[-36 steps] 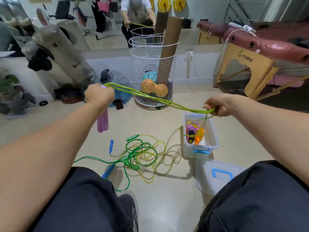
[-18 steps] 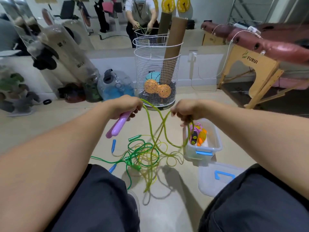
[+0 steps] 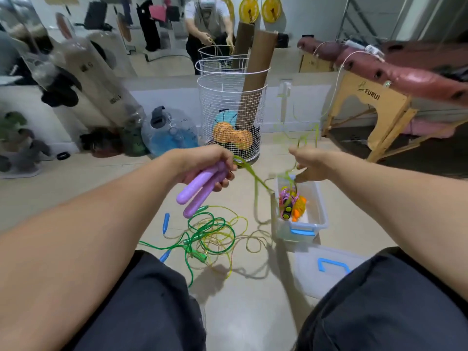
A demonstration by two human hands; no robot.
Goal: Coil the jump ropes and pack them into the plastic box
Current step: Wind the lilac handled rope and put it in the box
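My left hand [image 3: 202,163] grips the two purple handles [image 3: 200,188] of a jump rope, and its yellow-green cord [image 3: 249,171] trails right. My right hand [image 3: 307,164] pinches the same cord above the clear plastic box [image 3: 320,214]; blurred loops of cord rise above that hand. The box stands on the floor and holds coiled ropes [image 3: 291,203] with pink, black and orange parts. A tangle of green and yellow ropes [image 3: 210,236] with blue and green handles lies on the floor between my knees and the box.
The box's lid [image 3: 326,269] with a blue handle lies on the floor in front of the box. A white wire basket [image 3: 230,117] with cardboard tubes stands behind. A blue water jug [image 3: 172,133] sits at its left, a massage table [image 3: 395,79] at right.
My hands first came together from a wide stretch, then the right hand moved back out to the right and the cord flipped up above it. The purple handles now tilt down-left.
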